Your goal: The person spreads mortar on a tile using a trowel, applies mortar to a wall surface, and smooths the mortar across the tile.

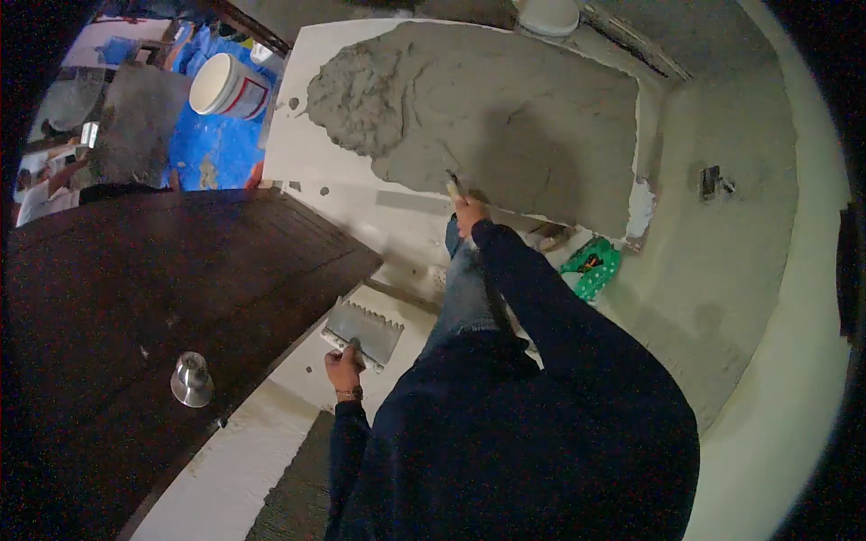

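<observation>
The right hand (470, 215) is gripping a tool (453, 187) by its handle, apparently so its tip is pointing over the mortar (559, 90). Bodyward of the mortar, the left hand (343, 368) is gripping a notched trowel (368, 331), seemingly holding it clear.

"Passage above the mortar (469, 99)?"

"Free on both sides of the tool (452, 186) in the right fingers (467, 209). A tub (548, 16) obstructs the far edge."

"Right flank?"

"Limited by the wall (735, 279). A green bag (597, 261) narrows the gap beside the right sleeve (541, 279)."

"Between the hands?"

"Blocked in part by the person's leg (465, 288)."

"Left flank?"

"Closed by the door (180, 279); its knob (192, 380) protrudes. The trowel (370, 329) in the left fingers (343, 358) occupies room near the door's edge."
</observation>
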`<move>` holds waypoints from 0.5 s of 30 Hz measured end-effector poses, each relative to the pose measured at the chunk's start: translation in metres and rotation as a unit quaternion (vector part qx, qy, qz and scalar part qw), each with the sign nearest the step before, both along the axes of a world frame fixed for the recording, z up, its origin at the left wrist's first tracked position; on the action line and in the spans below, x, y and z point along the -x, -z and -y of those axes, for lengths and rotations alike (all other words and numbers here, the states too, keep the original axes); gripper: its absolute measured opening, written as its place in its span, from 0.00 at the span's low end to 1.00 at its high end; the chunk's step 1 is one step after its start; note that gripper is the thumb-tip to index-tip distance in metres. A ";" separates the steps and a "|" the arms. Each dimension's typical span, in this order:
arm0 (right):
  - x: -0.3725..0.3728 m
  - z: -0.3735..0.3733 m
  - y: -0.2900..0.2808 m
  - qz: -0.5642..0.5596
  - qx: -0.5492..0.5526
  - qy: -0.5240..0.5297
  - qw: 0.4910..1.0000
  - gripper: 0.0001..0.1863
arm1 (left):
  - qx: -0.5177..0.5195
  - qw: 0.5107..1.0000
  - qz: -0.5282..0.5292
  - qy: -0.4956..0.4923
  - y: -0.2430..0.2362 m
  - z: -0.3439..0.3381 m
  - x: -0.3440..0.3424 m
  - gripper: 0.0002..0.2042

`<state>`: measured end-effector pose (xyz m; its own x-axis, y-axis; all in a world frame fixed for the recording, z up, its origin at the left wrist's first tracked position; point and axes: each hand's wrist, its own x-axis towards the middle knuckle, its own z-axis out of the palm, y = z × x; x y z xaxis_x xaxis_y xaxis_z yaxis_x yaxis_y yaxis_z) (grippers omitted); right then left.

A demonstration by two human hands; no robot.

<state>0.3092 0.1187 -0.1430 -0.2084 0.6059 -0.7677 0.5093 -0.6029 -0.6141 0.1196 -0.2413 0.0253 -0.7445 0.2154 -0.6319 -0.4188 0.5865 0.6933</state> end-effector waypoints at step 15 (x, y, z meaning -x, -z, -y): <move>-0.022 -0.150 -0.108 0.268 -0.165 -0.138 0.939 0.27 | -0.033 0.998 -0.039 0.043 -0.003 -0.041 0.026 0.14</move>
